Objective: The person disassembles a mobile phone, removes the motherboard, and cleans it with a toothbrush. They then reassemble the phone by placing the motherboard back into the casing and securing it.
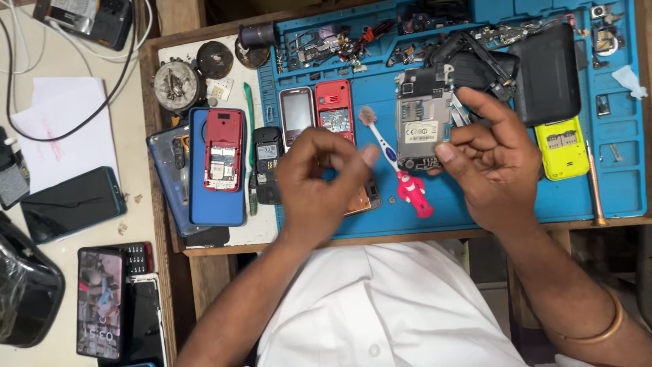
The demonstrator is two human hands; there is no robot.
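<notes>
My right hand (pixel 494 163) holds an opened grey phone body (pixel 421 122) by its right edge and lower corner, above the blue work mat (pixel 475 204). My left hand (pixel 319 180) hovers to its left with the fingers curled and the fingertips pinched together; whether anything small is between them cannot be seen. Between the hands lies a toothbrush (pixel 392 163) with a white stem and a red figure-shaped handle. Under my left hand an orange phone part (pixel 363 200) partly shows.
A red opened phone (pixel 333 109) and a silver phone (pixel 296 112) lie on the mat behind my left hand. A yellow phone (pixel 561 146), a black case (pixel 547 71) and a screwdriver (pixel 594 183) sit right. More phones (pixel 217 163) lie left, loose parts along the back.
</notes>
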